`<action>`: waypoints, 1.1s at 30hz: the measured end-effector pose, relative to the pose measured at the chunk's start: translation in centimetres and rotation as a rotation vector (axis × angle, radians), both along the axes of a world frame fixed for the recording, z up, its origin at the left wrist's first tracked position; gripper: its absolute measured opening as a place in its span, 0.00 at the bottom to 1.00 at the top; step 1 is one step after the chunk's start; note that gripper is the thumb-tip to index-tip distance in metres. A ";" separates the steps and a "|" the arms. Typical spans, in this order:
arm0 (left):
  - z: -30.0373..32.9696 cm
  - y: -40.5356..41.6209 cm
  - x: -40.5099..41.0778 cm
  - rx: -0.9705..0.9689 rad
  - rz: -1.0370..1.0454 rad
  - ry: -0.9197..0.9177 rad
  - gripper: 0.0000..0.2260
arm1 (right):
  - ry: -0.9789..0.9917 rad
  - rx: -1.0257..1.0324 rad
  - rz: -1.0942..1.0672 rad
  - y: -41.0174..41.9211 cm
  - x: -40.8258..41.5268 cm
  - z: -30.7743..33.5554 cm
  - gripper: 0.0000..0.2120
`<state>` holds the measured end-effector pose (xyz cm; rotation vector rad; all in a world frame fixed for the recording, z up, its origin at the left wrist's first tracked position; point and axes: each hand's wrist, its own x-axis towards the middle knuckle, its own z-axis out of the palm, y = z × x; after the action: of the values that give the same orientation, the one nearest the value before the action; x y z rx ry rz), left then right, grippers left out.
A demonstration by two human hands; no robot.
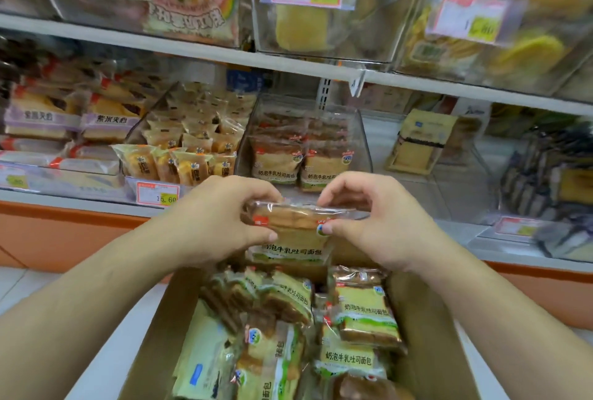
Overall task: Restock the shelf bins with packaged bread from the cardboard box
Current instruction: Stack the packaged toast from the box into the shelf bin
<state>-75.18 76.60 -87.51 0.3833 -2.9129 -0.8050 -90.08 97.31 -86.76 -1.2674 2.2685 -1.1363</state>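
Note:
A packaged toast bread [290, 232] with a green-and-white label hangs above the open cardboard box [426, 335]. My left hand [221, 216] grips its left end and my right hand [362, 220] pinches its right end. Just beyond the pack stands a clear shelf bin [361, 130] that holds two rows of the same bread packs [301, 162]. Several more identical packs [362, 313] lie jumbled inside the box below my forearms.
Left of the bin is a tray of small yellow buns [179, 155], then purple-labelled bread [67, 117]. To the right stand another clear bin with a tan pack [417, 139] and dark packs [545, 175]. An upper shelf [224, 53] carries bins with price tags.

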 end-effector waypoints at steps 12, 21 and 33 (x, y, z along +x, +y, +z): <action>2.6 -0.6 -9.9 -0.158 0.035 0.291 0.20 | 0.192 -0.237 -0.195 -1.2 -9.1 -0.3 0.14; -2.8 -0.5 -16.8 -0.136 0.119 0.279 0.17 | 0.337 -0.004 -0.274 -0.6 -12.6 -4.5 0.11; -6.1 -1.3 -17.6 -0.152 0.150 0.252 0.13 | 0.417 0.021 -0.278 -0.9 -13.3 -5.9 0.14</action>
<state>-92.83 75.26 -93.58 0.4449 -2.6521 -0.5613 -103.41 96.42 -92.68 -1.3104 2.8276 -1.0011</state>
